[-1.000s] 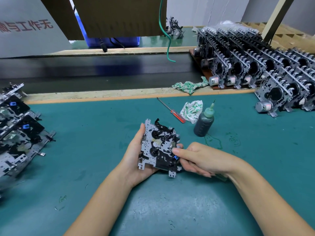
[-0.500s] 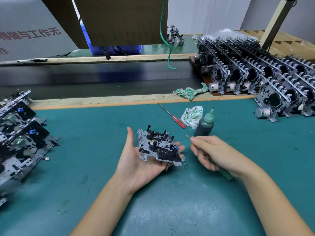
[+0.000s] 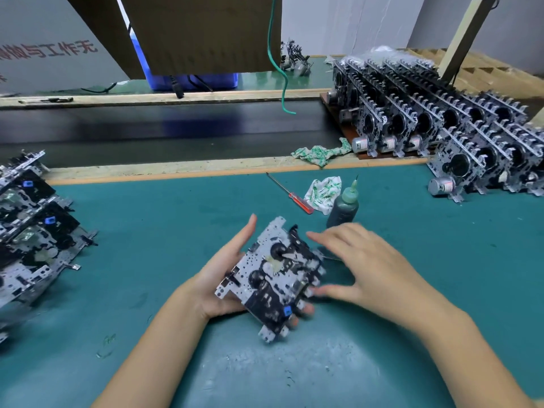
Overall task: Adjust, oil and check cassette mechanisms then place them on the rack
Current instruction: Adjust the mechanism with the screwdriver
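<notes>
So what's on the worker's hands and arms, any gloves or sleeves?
Nothing worn that shows: left hand and right hand are bare, no gloves, rings or watch visible. Both forearms are bare to the frame's edge, with no sleeves in view. The right hand is motion-blurred.

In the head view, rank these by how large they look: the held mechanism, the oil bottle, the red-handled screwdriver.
1. Mechanism, nearest the camera, so flattered.
2. and 3. Oil bottle and screwdriver: similar length, bottle bulkier; not ranked.

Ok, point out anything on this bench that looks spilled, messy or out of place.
Pale smears and specks mark the green mat below the held cassette mechanism, like residue. A crumpled rag lies on the wooden strip by the rack. Otherwise orderly.
</notes>
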`<state>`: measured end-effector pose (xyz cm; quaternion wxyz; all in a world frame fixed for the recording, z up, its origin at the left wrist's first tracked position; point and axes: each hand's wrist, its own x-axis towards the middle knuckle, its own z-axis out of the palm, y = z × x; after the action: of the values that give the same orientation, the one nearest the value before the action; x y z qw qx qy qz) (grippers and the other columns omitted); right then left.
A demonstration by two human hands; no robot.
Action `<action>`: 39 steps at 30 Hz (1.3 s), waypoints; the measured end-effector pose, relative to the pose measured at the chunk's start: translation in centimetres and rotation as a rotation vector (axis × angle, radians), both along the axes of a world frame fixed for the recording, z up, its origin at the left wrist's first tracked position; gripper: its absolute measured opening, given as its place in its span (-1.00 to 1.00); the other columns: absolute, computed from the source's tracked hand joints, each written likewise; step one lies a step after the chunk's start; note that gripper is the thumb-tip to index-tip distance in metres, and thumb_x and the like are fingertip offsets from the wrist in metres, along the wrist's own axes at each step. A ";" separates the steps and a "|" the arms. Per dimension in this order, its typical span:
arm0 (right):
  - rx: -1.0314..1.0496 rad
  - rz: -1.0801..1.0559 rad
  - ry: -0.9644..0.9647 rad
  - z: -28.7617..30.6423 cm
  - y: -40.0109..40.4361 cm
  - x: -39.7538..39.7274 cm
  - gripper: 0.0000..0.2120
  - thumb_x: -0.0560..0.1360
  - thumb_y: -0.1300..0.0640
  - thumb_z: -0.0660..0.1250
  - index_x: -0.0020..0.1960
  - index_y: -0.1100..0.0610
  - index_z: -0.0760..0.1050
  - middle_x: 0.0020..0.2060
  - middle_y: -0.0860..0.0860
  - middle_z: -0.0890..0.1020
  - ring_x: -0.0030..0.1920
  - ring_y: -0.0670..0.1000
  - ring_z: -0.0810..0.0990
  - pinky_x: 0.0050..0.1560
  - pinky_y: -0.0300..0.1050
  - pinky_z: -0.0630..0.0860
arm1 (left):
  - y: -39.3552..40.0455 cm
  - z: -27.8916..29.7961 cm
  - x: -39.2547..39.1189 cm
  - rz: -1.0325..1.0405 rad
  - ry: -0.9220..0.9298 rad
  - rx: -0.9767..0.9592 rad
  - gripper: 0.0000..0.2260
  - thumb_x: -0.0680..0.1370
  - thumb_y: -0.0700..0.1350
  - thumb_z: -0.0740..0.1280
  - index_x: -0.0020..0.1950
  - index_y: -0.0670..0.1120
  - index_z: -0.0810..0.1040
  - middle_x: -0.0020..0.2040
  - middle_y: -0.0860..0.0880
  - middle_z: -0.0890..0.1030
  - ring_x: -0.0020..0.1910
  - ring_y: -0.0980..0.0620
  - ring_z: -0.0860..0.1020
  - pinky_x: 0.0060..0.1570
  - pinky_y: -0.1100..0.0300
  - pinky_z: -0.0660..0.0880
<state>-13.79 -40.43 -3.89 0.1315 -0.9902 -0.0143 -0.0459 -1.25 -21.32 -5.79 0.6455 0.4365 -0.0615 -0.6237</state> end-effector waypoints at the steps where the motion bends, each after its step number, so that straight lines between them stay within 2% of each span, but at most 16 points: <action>1: -0.028 0.033 0.013 -0.3 0.3 -0.5 -0.33 0.34 -0.37 0.23 0.31 0.01 0.45 0.11 -0.10 0.52 0.19 -0.06 0.42 0.17 -0.19 0.31 | 0.0 0.1 0.1 -0.044 -0.059 0.052 -0.29 0.33 0.42 0.24 0.16 -0.12 0.65 0.23 -0.21 0.58 0.18 -0.19 0.56 0.27 -0.09 0.43; 3: -0.072 0.050 -0.041 -0.7 0.4 -1.6 -0.38 0.34 -0.38 0.18 0.12 0.06 0.55 -0.05 -0.07 0.59 0.03 -0.01 0.54 0.06 -0.19 0.39 | 0.1 -0.1 0.4 -0.072 -0.151 0.155 -0.26 0.23 0.49 0.27 -0.01 -0.13 0.68 0.09 -0.17 0.63 0.08 -0.14 0.60 0.22 -0.02 0.45; 5: -0.133 0.018 -0.149 -1.1 0.4 -2.4 -0.42 0.34 -0.39 0.15 -0.04 0.08 0.59 -0.20 -0.08 0.61 -0.14 -0.01 0.59 -0.07 -0.20 0.46 | 0.3 -0.3 0.8 -0.054 -0.151 0.155 -0.20 0.20 0.53 0.25 -0.08 -0.20 0.62 0.01 -0.22 0.56 -0.02 -0.14 0.56 0.10 -0.01 0.48; 7: -0.158 -0.034 -0.221 -1.6 0.3 -3.0 -0.44 0.34 -0.40 0.13 -0.16 0.07 0.56 -0.30 -0.09 0.58 -0.25 -0.02 0.57 -0.15 -0.19 0.49 | 0.5 -0.1 1.1 -0.037 -0.126 0.083 -0.15 0.29 0.51 0.13 0.03 -0.25 0.65 0.09 -0.25 0.61 0.04 -0.16 0.60 0.05 0.00 0.56; 9: -0.132 -0.084 -0.257 -2.1 0.4 -3.5 -0.46 0.35 -0.40 0.13 -0.24 0.08 0.51 -0.35 -0.10 0.52 -0.31 -0.01 0.51 -0.22 -0.19 0.44 | 0.6 0.5 1.2 0.070 -0.235 0.109 -0.20 0.34 0.42 0.13 0.15 -0.24 0.62 0.10 -0.22 0.64 0.06 -0.12 0.63 0.00 0.07 0.59; 11: -0.120 -0.124 -0.281 -2.7 0.5 -3.8 -0.47 0.37 -0.39 0.14 -0.27 0.09 0.47 -0.37 -0.09 0.50 -0.33 0.00 0.48 -0.24 -0.16 0.38 | 1.1 1.0 0.9 0.211 -0.550 0.265 -0.27 0.29 0.39 0.23 0.08 -0.23 0.59 -0.14 -0.12 0.70 -0.19 -0.03 0.67 -0.17 0.12 0.61; 13: -0.137 -0.135 -0.306 -3.1 0.7 -3.7 -0.48 0.39 -0.36 0.14 -0.28 0.10 0.47 -0.37 -0.08 0.49 -0.33 0.02 0.46 -0.23 -0.17 0.33 | 2.0 1.6 -0.4 0.181 -1.038 0.551 -0.26 0.25 0.55 0.19 -0.11 -0.12 0.59 -0.36 0.01 0.64 -0.38 0.03 0.59 -0.28 0.12 0.55; 15: -0.166 -0.129 -0.350 -3.3 0.8 -3.4 -0.49 0.41 -0.33 0.14 -0.32 0.11 0.46 -0.40 -0.06 0.48 -0.35 0.03 0.45 -0.25 -0.18 0.24 | 2.8 1.5 -2.6 -0.028 -1.422 0.695 -0.24 0.15 0.66 0.02 -0.24 0.03 0.56 -0.43 0.11 0.55 -0.43 0.15 0.49 -0.30 0.20 0.45; 17: -0.186 -0.116 -0.394 -3.4 0.9 -3.1 -0.51 0.42 -0.30 0.15 -0.36 0.12 0.43 -0.43 -0.04 0.45 -0.38 0.04 0.44 -0.27 -0.14 0.22 | 2.9 1.1 -4.9 -0.157 -1.657 0.747 -0.41 0.12 0.66 -0.01 -0.25 0.24 0.46 -0.45 0.16 0.47 -0.37 0.17 0.47 -0.37 0.27 0.33; 19: -0.194 -0.105 -0.425 -3.4 0.9 -2.9 -0.51 0.43 -0.28 0.15 -0.39 0.13 0.42 -0.47 -0.04 0.44 -0.42 0.04 0.42 -0.29 -0.13 0.22 | 2.4 0.7 -5.9 -0.161 -1.814 0.830 -0.48 0.17 0.62 0.03 -0.31 0.21 0.35 -0.42 0.13 0.43 -0.24 0.13 0.53 -0.34 0.20 0.27; 21: -0.188 -0.101 -0.434 -3.3 0.7 -2.7 -0.49 0.43 -0.28 0.13 -0.39 0.13 0.43 -0.49 -0.05 0.44 -0.44 0.04 0.42 -0.30 -0.12 0.23 | 2.0 0.3 -5.9 -0.122 -1.903 0.901 -0.42 0.21 0.59 0.04 -0.32 0.07 0.31 -0.34 0.09 0.52 -0.18 0.06 0.56 -0.32 0.16 0.23; 23: -0.198 -0.100 -0.428 -3.3 0.6 -2.5 -0.49 0.43 -0.29 0.12 -0.40 0.12 0.42 -0.49 -0.06 0.44 -0.44 0.03 0.42 -0.31 -0.13 0.22 | 1.7 -0.1 -5.7 -0.038 -1.925 0.934 -0.42 0.23 0.56 0.04 -0.30 0.04 0.37 -0.29 0.05 0.59 -0.19 0.02 0.58 -0.32 0.16 0.22; 27: -0.148 -0.049 -0.382 -3.6 0.4 -2.7 -0.50 0.37 -0.34 0.18 -0.37 0.11 0.40 -0.47 -0.06 0.42 -0.41 0.02 0.41 -0.29 -0.15 0.20 | 1.3 -0.6 -6.1 0.068 -1.928 0.969 -0.42 0.20 0.55 0.10 -0.34 0.05 0.47 -0.40 0.00 0.55 -0.26 -0.03 0.59 -0.36 0.18 0.20; 30: -0.156 -0.041 -0.404 -4.0 0.5 -2.9 -0.51 0.35 -0.32 0.22 -0.39 0.11 0.38 -0.48 -0.05 0.40 -0.41 0.03 0.40 -0.31 -0.17 0.18 | 1.8 -1.0 -5.5 0.152 -1.922 0.798 -0.44 0.17 0.53 0.14 -0.41 0.04 0.47 -0.49 -0.02 0.53 -0.38 -0.07 0.57 -0.41 0.19 0.22; 34: -0.193 -0.091 -0.430 -4.2 0.5 -2.9 -0.53 0.38 -0.28 0.20 -0.41 0.12 0.40 -0.50 -0.05 0.40 -0.43 0.03 0.40 -0.34 -0.16 0.25 | 3.2 -1.2 -4.1 -0.011 -1.946 0.480 -0.51 0.24 0.51 0.15 -0.44 0.08 0.23 -0.57 0.07 0.38 -0.52 0.05 0.45 -0.51 0.24 0.23; 39: -0.110 -0.046 -0.368 -4.1 0.4 -3.1 -0.53 0.32 -0.33 0.26 -0.38 0.08 0.31 -0.47 -0.07 0.36 -0.40 -0.04 0.27 -0.33 -0.19 0.21 | 3.0 -1.8 -4.3 0.156 -2.131 0.472 -0.53 0.37 0.25 0.22 -0.49 -0.12 0.32 -0.62 -0.01 0.35 -0.67 -0.08 0.34 -0.66 0.24 0.27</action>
<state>-16.86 -40.07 -7.99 0.0714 -0.9708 -0.0178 -0.2282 -5.57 -18.35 -7.58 0.1988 0.8676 -0.4396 0.1208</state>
